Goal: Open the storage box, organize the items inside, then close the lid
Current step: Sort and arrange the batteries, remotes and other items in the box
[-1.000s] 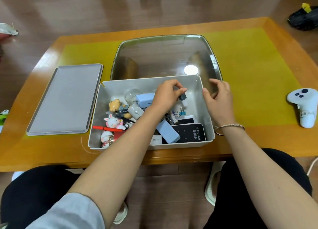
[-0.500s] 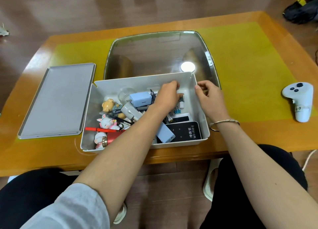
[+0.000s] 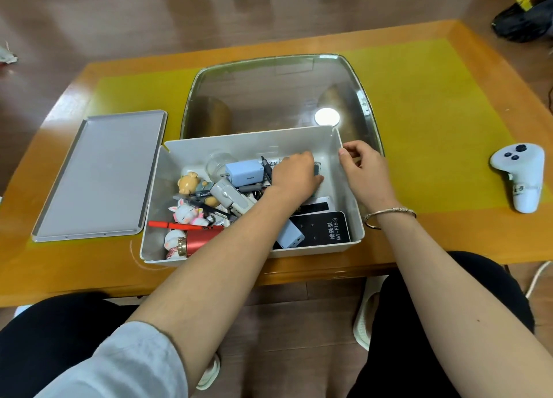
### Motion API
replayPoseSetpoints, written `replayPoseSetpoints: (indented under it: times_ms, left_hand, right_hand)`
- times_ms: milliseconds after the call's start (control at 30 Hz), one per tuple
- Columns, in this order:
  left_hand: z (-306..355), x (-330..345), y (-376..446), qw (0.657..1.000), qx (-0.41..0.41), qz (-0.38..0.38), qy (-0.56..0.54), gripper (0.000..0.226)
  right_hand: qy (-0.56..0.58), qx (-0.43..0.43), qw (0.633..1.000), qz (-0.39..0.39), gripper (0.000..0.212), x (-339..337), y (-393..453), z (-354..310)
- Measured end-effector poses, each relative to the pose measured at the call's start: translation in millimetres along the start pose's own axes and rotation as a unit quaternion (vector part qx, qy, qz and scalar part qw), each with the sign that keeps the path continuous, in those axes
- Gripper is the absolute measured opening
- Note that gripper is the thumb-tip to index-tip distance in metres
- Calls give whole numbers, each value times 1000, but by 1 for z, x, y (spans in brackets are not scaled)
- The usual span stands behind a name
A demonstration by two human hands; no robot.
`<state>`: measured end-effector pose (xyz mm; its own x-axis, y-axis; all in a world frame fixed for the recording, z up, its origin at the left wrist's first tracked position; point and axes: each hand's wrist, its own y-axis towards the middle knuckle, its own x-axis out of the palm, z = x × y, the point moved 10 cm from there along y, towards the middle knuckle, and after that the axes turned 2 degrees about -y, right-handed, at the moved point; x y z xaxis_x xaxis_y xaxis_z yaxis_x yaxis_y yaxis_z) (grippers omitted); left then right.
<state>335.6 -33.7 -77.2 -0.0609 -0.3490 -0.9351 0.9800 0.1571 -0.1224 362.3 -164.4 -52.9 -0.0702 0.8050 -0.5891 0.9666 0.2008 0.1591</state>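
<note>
The storage box (image 3: 344,155) sits at the tabletop's (image 3: 449,134) near edge, its lid (image 3: 98,176) lying flat just to its left. A tray (image 3: 269,98) lies behind the box, and a controller (image 3: 520,176) rests toward the right edge.

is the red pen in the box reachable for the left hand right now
Probably yes. The red pen lies exposed on top at the box's left front; the left hand is further right inside the open box, and only needs drawing back.
</note>
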Motion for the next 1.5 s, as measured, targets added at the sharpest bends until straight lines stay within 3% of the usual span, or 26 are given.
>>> replayPoseSetpoints:
  times_ms: [67,267,333,500,667,1033,1500]
  left_hand:
    - [6,3,1,999,42,-16,14,24]
    - [12,8,-10,992,111,-65,17,54]
    - [14,8,-19,991,111,-72,26,60]
    - [17,10,-48,992,74,-65,82,40]
    - [19,27,-57,977,77,-136,143,56]
    - [31,31,-38,984,87,-130,83,66]
    - [24,44,-43,979,71,-178,67,69]
  right_hand:
    - [1,-2,1000,0,18,1,0,-1]
    - [-1,6,1000,-1,19,1,1,0]
    - [0,7,1000,0,19,1,1,0]
    - [-9,6,1000,0,21,1,1,-1]
    - [-13,8,1000,-2,22,2,0,0]
    - [-4,10,1000,3,20,1,1,1]
    - [-6,7,1000,-2,22,4,1,4]
